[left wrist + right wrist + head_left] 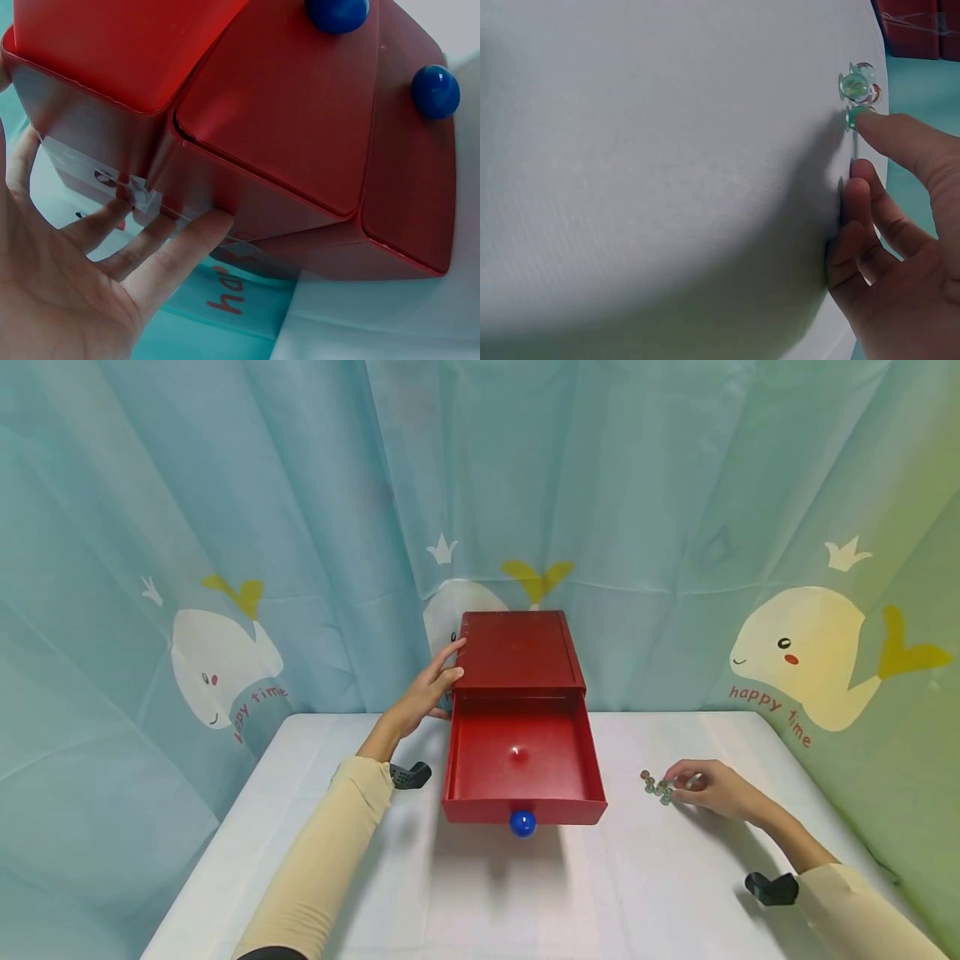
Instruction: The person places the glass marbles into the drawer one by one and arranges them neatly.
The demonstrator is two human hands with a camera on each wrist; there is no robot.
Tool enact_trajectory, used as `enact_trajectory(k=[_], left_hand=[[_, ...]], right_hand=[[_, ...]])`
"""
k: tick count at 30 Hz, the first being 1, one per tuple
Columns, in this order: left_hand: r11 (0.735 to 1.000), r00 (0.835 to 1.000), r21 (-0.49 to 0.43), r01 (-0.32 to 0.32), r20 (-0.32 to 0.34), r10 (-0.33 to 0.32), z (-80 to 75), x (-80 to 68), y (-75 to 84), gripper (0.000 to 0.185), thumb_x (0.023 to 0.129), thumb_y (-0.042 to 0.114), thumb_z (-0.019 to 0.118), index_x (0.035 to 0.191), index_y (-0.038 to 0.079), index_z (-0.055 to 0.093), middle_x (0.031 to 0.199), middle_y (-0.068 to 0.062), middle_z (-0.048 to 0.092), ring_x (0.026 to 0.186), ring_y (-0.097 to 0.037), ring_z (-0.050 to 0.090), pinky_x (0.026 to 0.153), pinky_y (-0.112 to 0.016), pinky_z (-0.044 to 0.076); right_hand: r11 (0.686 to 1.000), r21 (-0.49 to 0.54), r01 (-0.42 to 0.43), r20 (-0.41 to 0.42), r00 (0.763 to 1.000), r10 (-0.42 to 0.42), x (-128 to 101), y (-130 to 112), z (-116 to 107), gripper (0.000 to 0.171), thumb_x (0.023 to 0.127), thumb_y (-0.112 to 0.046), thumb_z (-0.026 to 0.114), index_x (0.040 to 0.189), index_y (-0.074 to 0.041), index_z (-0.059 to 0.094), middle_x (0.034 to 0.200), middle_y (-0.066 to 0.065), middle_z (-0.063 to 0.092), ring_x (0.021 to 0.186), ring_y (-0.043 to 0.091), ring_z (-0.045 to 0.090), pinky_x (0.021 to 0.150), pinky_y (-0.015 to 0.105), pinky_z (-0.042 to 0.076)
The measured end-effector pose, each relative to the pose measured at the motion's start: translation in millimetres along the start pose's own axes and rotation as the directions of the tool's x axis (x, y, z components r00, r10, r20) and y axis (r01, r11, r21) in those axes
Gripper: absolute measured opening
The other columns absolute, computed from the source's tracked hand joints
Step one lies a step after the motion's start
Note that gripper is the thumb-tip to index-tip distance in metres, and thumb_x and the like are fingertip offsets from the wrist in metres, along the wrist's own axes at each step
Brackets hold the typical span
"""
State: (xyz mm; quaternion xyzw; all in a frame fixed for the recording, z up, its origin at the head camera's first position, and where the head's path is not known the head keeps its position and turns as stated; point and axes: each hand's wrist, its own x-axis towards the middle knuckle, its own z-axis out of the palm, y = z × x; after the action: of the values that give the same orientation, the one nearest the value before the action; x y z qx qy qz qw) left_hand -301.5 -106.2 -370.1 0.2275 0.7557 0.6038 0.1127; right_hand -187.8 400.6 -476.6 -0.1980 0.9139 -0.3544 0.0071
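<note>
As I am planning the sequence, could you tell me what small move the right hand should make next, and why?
Probably close the right hand on the marbles: its fingertip already touches one, the rest lie loose beside it on the table, and the left hand steadies the red box with its drawer open.

Glossy red wooden drawer box (pixel 521 653) showing a round blue knob (pixel 522 823); small clear greenish glass marbles (pixel 656 786) lying on plain white tablecloth (pixel 525 893); pale teal curtain (pixel 300 510) showing white-and-yellow whale prints; sleeves showing cream.
</note>
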Motion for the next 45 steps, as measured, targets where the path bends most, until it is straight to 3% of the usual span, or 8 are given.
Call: enact_trajectory(k=[10, 23, 45], left_hand=[[1.0, 1.0, 0.004, -0.007, 0.001, 0.007, -0.1, -0.4, 0.2, 0.068, 0.1, 0.052, 0.049, 0.162, 0.043, 0.023, 0.164, -0.011, 0.033, 0.144, -0.037, 0.041, 0.091, -0.064, 0.053], [1.0, 1.0, 0.008, -0.002, -0.005, 0.002, 1.0, -1.2, 2.0, 0.066, 0.1, 0.048, 0.048, 0.162, 0.044, 0.024, 0.163, -0.011, 0.034, 0.143, -0.037, 0.042, 0.09, -0.065, 0.053], [1.0, 1.0, 0.015, 0.009, -0.012, -0.008, 1.6, -3.0, 1.7, 0.065, 0.1, 0.049, 0.048, 0.16, 0.047, 0.024, 0.162, -0.008, 0.035, 0.143, -0.035, 0.043, 0.091, -0.063, 0.054]], right_hand=[[0.996, -0.05, -0.08, -0.042, 0.996, 0.078, 0.3, 0.9, 8.0, 0.015, 0.086, -0.006, 0.079, 0.097, -0.015, 0.074, 0.084, -0.005, 0.064, 0.065, 0.006, 0.048, 0.057, 0.025, 0.04], [0.991, -0.061, -0.118, -0.019, 0.993, 0.117, -1.1, -6.3, 8.7, 0.014, 0.087, -0.007, 0.079, 0.098, -0.012, 0.074, 0.088, -0.001, 0.064, 0.066, 0.007, 0.046, 0.057, 0.025, 0.042], [0.992, -0.079, -0.097, -0.011, 0.995, 0.096, -2.4, -6.3, 8.7, 0.014, 0.087, -0.007, 0.078, 0.1, -0.012, 0.074, 0.09, -0.001, 0.064, 0.07, 0.007, 0.047, 0.06, 0.026, 0.042]])
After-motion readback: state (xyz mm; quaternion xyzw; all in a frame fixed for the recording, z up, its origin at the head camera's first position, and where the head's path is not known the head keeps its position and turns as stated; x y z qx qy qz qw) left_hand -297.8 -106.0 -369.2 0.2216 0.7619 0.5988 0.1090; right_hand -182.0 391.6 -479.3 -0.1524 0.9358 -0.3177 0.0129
